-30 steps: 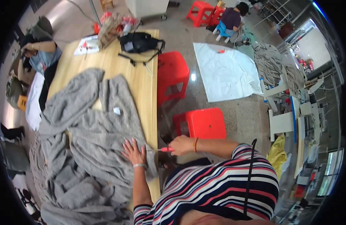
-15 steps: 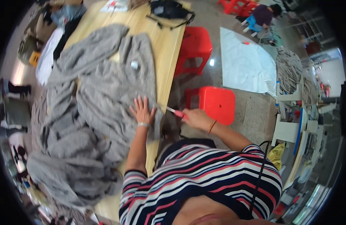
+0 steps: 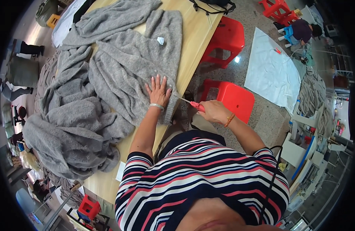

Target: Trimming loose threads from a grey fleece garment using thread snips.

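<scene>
My left hand lies flat with its fingers spread on a grey knitted garment, close to the garment's right edge. In my right hand is a tool with a red handle and a thin metal shaft. The shaft points left, and its tip reaches the garment's edge beside my left hand; the tip is too small to make out. A small white tag shows on the knit farther up. More grey knitwear lies in a heap at the near left.
The garments lie on a pale wooden table. Red stools stand close on my right. Beyond them a white sheet is spread on the floor, and a person sits at the far right. A black bag rests on the table's far end.
The whole view has shifted, with the table's far part moving up and right. My left hand stays flat on the knit, and the tool remains in my right hand at its edge.
</scene>
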The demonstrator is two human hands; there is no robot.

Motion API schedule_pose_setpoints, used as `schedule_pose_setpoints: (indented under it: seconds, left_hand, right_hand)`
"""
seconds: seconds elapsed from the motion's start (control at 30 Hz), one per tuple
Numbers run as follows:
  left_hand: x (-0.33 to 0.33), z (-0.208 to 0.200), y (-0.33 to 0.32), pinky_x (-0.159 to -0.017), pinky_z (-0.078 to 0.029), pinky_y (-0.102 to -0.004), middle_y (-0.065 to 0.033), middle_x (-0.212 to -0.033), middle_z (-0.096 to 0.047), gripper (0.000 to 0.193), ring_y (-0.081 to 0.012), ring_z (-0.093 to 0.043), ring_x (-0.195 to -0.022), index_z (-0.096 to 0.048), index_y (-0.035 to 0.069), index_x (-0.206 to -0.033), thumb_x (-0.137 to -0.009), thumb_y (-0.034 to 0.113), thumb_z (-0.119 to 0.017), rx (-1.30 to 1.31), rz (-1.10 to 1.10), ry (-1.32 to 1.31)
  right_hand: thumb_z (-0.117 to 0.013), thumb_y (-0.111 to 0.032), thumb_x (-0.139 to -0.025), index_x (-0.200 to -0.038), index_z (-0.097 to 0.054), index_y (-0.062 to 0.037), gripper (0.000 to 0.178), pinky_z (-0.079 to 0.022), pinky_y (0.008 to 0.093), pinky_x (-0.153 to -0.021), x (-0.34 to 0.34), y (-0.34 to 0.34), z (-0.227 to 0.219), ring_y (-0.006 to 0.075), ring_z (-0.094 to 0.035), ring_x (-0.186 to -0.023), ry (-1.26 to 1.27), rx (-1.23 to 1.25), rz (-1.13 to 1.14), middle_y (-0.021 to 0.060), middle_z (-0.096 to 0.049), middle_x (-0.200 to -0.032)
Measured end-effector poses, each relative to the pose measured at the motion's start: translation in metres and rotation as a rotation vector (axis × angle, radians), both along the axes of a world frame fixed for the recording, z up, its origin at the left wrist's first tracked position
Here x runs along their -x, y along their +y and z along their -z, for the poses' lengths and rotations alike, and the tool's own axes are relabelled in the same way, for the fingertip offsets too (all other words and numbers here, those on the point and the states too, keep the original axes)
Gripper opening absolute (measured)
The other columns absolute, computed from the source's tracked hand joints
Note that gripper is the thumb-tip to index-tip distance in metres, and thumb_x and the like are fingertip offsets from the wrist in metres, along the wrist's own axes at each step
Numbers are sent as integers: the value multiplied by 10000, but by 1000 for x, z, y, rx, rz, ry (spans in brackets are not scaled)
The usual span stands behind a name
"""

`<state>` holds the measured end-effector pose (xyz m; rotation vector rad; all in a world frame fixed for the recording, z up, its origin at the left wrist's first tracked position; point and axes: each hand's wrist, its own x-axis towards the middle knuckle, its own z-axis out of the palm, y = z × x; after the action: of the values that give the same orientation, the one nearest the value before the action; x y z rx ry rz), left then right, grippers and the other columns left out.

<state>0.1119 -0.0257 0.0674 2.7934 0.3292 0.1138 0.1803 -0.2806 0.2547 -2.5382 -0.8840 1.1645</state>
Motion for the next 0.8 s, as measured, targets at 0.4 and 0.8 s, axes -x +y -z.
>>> schedule_pose_setpoints:
  seconds: [0.4,0.8]
  left_hand:
    - [0,-3,-2,-1133,-22,-663,-122,-1607,-208,529,-397,-142,-1477,-473,315,-1429,-920,429,-562,27,2,8]
    - [6,-62,-13,-1114,-47,-687,-260,-1585,-132,1042,-445,-80,-1470,-218,141,-1545,-716,421,-785,43,-423,82]
  right_hand:
    - [-606,-345,-895,-1065,-621,-58,334,-506,510,-811,-28,18,15,415,-648,-923,-51,-58,-19,227,-678,-948]
    - [-626,-352,-905,-1200,-569,-105,389,-504,529,-729,-49,-9,25,456,-634,-816,-97,-175,38,247,-665,-857]
